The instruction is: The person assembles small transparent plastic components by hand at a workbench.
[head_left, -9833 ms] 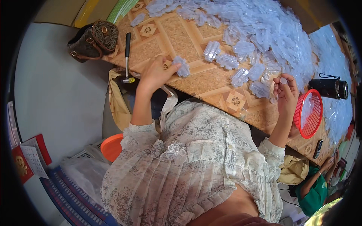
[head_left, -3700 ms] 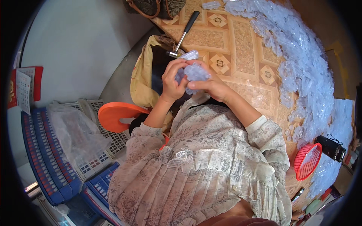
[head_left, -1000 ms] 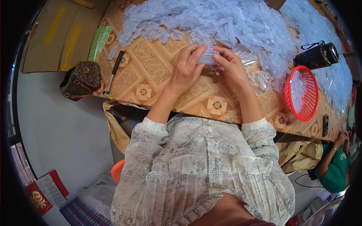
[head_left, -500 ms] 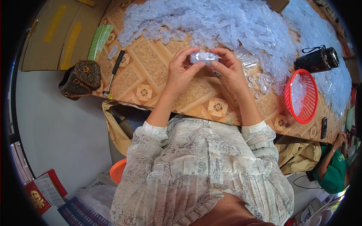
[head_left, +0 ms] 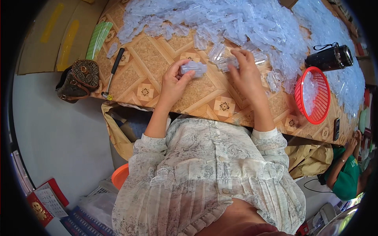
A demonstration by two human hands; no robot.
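A short clear plastic case is pinched between the thumb and fingers of my left hand, a little above the patterned tabletop. My right hand is a short way to the right, its thumb and fingers spread apart. Just by its fingertips lie loose clear plastic pieces; whether a fingertip touches one I cannot tell. Beyond both hands spreads a big heap of clear bluish plastic pieces.
A red basket with small clear parts stands at the right, near a black flask and a phone. On the left are a hammer, a brown bag and cardboard boxes. Someone in green sits at the far right.
Both hands were together on the clear case. My right hand has let go and moved right toward the loose pieces; my left hand has drawn left and nearer with the case.
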